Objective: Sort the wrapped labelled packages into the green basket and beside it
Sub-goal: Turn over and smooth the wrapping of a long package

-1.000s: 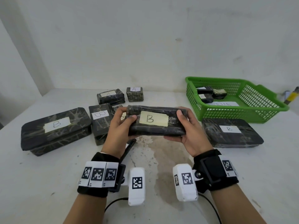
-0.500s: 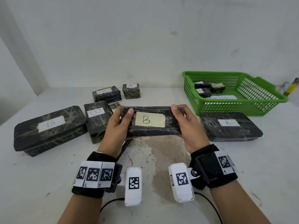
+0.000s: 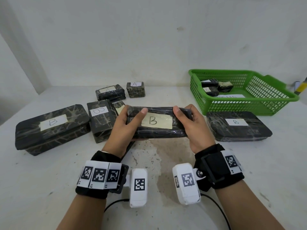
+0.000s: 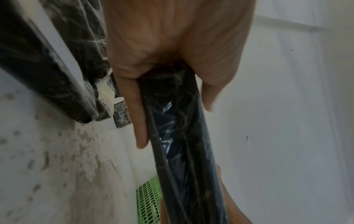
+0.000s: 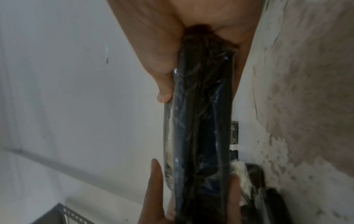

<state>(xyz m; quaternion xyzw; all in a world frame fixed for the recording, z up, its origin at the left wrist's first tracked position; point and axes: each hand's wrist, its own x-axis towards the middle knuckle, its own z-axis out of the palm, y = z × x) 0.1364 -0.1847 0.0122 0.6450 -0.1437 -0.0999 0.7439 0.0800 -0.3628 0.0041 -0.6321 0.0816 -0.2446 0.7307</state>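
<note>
White, stained tabletop and a plain white wall formed the setting. At centre, held clear above the surface, was the held package, a flat dark wrapped block with its paper label marked "B" facing up. The left hand gripped its left end, thumb on top and fingers curled underneath; the right hand gripped the right end in the same manner (both wrist views showed the block's narrow edge clamped between thumb and fingers). Immediately left of the left hand stood a medium B package, with a partly hidden small package against its right side, its label unreadable. Farther left lay the large B package. Behind these, near the wall, sat a flat A package and, just beside it, a small A cube. To the right of the right hand lay a flat B package, directly in front of the green basket. Inside the basket, at its rear left, three small dark packages lay clustered, one visibly marked "A", with a white paper slip on the floor beside them.
</note>
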